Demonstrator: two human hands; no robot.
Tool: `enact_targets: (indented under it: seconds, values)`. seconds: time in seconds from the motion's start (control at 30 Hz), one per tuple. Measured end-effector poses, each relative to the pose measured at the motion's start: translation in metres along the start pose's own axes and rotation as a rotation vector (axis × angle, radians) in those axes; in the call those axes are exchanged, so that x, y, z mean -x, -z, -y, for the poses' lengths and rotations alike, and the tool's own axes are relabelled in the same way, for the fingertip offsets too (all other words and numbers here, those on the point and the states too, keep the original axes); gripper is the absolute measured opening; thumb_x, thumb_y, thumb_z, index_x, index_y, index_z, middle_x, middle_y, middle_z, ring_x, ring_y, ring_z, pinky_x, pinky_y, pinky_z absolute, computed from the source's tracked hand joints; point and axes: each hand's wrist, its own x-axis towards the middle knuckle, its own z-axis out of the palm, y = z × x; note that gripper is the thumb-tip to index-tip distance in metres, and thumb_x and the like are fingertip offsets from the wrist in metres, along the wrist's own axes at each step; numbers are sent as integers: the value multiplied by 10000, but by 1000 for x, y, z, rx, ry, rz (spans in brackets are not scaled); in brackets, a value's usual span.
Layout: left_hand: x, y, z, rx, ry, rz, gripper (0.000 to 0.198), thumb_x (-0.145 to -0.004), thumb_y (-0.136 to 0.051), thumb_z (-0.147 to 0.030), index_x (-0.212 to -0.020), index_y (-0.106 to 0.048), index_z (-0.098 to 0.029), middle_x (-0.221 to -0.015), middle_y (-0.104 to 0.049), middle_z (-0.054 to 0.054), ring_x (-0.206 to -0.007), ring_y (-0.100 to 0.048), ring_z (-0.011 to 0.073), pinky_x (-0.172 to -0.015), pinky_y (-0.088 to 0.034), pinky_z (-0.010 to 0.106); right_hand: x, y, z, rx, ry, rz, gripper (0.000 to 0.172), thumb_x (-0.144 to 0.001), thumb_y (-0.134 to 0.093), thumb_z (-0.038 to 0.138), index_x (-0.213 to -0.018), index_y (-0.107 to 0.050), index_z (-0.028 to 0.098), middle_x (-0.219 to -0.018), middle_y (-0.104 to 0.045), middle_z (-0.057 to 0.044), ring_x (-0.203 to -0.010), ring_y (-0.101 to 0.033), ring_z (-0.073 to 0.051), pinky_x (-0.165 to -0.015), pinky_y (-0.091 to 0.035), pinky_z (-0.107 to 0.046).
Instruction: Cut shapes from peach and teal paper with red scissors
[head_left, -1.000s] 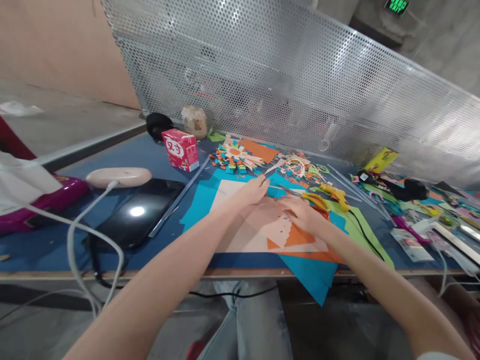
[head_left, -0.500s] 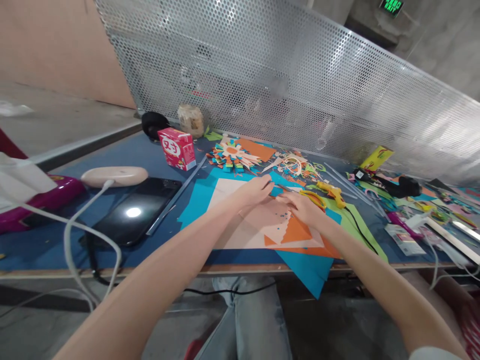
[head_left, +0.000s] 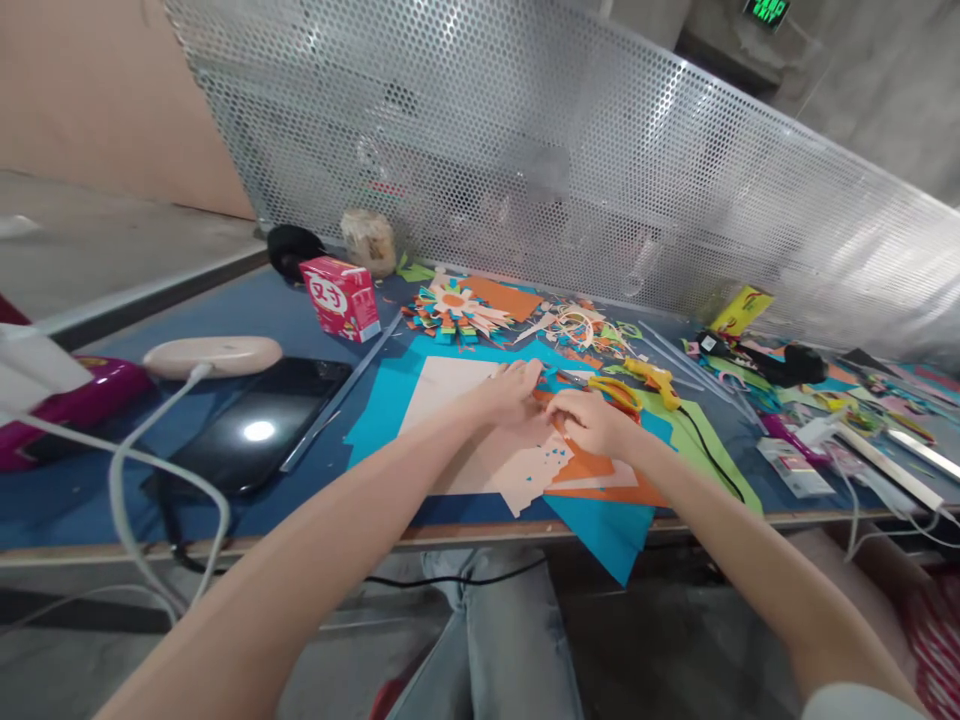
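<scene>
My left hand (head_left: pixel 514 392) is closed above the stacked sheets, and whatever its fingers hold is hidden. Close beside it, my right hand (head_left: pixel 589 420) has curled, pinched fingers, their contents too small to make out. Below both hands lies a peach sheet of paper (head_left: pixel 525 475) with a jagged right edge and tiny blue bits on it. Orange paper (head_left: pixel 589 466) shows under my right hand. Scissors (head_left: pixel 619 392) with yellow handles lie just beyond that hand. Blue sheets (head_left: pixel 607 530) at the bottom of the pile overhang the table's front edge.
A fringed paper flower (head_left: pixel 457 305) and heaped paper scraps (head_left: pixel 581 325) lie behind the pile. A yellow glue gun (head_left: pixel 652 380) rests on green paper at right. To the left are a phone (head_left: pixel 255 430), a pink box (head_left: pixel 341 298) and white cables. A perforated metal screen (head_left: pixel 480 150) stands behind.
The jagged peach sheet has turned and shifted toward the front left, its corner now over the white sheet's front edge. My right hand has moved slightly down and its fingers are more curled.
</scene>
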Motion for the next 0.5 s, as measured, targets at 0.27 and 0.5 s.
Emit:
enact_targets:
  seconds: [0.27,0.5]
  values:
    - [2,18,22,-133,192,62,331,-820,-546,-380,-1039,-409,-173,-1134,-591,150,-1114,-570,320,-905,-434,405,-21,-2,14,68,-435,2,385,-710,-767,331,-1000,-594,146,-965,-682,-114,-887,-639,-249,-692,-441,-289]
    - [1,10,17,-245,243,122,323,-888,-458,-387,-1093,-423,-140,-1279,-488,207,-1253,-457,354,-997,-376,464,-44,17,32,-62,-562,226,246,-852,-646,365,-706,-627,168,-564,-606,5,-560,-597,-133,-513,-436,-225]
